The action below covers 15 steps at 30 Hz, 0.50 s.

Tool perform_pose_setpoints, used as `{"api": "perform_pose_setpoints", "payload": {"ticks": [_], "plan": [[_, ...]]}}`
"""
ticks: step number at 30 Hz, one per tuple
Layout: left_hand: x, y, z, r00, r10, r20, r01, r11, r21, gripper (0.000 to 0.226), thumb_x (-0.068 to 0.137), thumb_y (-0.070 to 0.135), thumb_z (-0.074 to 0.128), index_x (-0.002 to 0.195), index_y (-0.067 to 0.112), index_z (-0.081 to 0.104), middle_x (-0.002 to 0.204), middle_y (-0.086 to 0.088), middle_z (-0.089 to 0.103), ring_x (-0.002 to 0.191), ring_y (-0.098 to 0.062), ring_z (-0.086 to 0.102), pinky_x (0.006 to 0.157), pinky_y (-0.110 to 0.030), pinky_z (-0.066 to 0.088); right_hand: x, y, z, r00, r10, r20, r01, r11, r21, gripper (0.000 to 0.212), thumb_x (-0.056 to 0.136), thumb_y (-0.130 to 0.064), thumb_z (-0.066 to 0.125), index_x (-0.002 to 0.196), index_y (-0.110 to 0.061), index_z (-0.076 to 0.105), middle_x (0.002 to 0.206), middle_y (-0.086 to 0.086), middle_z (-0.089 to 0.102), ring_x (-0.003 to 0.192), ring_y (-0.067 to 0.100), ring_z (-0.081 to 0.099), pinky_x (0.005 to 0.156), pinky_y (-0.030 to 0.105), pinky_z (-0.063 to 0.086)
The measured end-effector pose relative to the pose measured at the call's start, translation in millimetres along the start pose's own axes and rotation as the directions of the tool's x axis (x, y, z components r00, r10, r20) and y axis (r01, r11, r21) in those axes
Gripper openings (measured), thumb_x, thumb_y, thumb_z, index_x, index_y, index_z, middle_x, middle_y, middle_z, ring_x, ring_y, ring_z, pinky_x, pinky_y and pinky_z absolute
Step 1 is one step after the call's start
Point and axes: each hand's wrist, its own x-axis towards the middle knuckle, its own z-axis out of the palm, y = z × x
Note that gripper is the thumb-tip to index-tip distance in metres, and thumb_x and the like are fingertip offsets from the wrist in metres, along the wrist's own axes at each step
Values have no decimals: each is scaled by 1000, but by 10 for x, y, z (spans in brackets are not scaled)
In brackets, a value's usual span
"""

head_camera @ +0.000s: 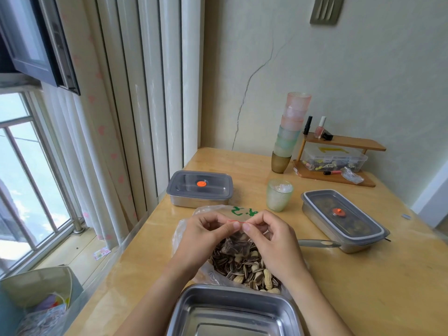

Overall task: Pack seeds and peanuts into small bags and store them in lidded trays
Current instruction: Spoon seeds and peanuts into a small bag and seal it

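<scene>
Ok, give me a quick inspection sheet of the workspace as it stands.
Surface: glossy light wooden table.
Job's things: small clear zip bag, seeds inside, over large clear plastic bag of striped seeds and peanuts; open steel tray nearest; short grey-lidded steel tray left; long grey-lidded steel tray right.
Clutter: green glass cup, stacked pastel cups, wooden shelf with cosmetics, metal utensil handle.
Grippers: left hand and right hand pinch the zip bag's red seal.
Cables: nothing seen.
Surroundings: window, curtain, cracked wall.
</scene>
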Motion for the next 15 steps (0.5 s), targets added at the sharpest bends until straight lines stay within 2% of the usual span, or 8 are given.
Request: {"api": "perform_pose_setpoints", "payload": {"ticks": [4,8,10,12,15], "plan": [[-5,-13,-4,1000,18,9,-19,1000,4,12,88,11,77,84,0,75,86,-16,77,80,-18,73,74,-23,56,4,-5,8,999,25,-39,-25,1000,9,11,92,-19,77,82,-23,73,80,-8,75,79,10,69,73,24,53],[13,-18,-18,999,35,-9,-35,999,-29,16,82,17,79,81,3,72,87,-18,76,81,-21,72,75,-26,56,18,-2,-21,994,105,32,-108,988,113,6,91,-21,78,87,-21,75,82,-2,77,81,15,72,79,34,58],[21,-25,-33,999,40,-15,-40,999,-29,16,83,18,78,80,5,71,89,-20,76,83,-23,72,77,-29,58,29,5,-43,990,136,45,-141,981,136,5,92,-20,78,87,-20,75,81,-3,77,77,10,70,76,30,56],[21,-35,-32,999,32,-2,-32,999,-19,14,88,15,76,85,3,70,92,-20,76,86,-25,73,79,-29,59,32,14,-55,991,124,42,-128,985,117,9,92,-18,77,84,-21,74,79,-5,75,74,7,67,74,26,53],[12,-44,-20,999,6,39,-6,1000,-14,14,95,12,70,96,-1,67,98,-19,76,91,-23,73,84,-28,58,34,24,-57,996,79,40,-82,993,90,17,93,-17,76,78,-22,70,78,-3,73,75,11,66,73,29,52]]}}
